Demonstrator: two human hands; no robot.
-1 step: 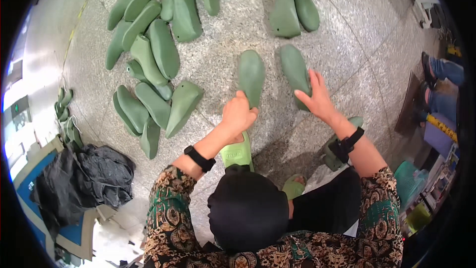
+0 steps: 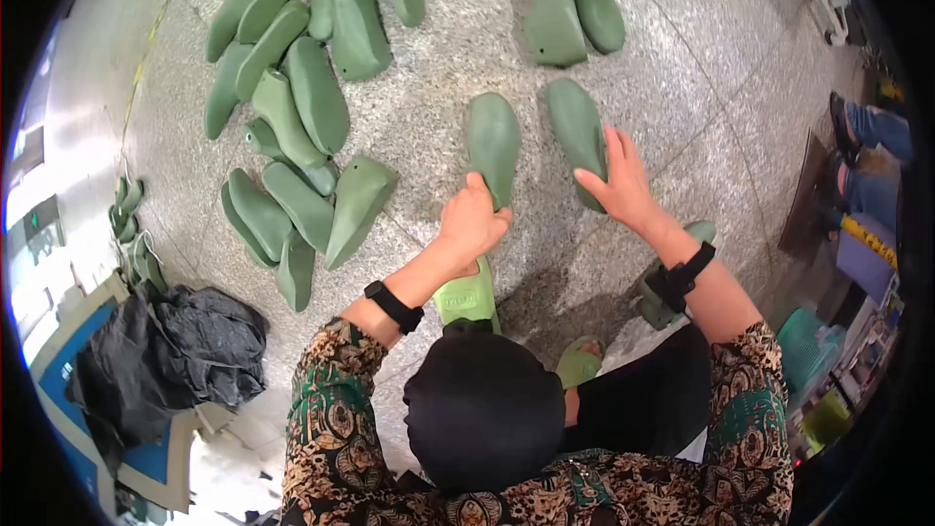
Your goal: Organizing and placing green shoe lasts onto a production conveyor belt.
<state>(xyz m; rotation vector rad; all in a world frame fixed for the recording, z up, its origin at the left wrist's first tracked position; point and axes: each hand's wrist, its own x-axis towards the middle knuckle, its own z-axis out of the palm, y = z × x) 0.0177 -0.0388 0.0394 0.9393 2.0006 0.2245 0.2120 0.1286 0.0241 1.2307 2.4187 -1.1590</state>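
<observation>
My left hand (image 2: 471, 218) is closed around the near end of a green shoe last (image 2: 494, 134). This last lies lengthwise away from me, its smooth sole side facing up. Just to the right is a second green shoe last (image 2: 575, 124), slightly tilted. At its right edge, my right hand (image 2: 626, 183) has its fingers stretched out. The right thumb is spread apart and reaches over the near part of this last. How firmly it touches the last, I cannot tell.
Several green shoe lasts (image 2: 317, 93) lie grouped on the speckled floor (image 2: 448, 49) at left. A pair of lasts (image 2: 556, 15) stands farther off. Another last (image 2: 654, 302) is beside my right forearm. A black plastic bag (image 2: 170, 356) lies at left; a person's legs (image 2: 877, 166) show at right.
The whole view has shifted very slightly, with the lasts appearing a little higher. Both hands keep nearly the same places and poses.
</observation>
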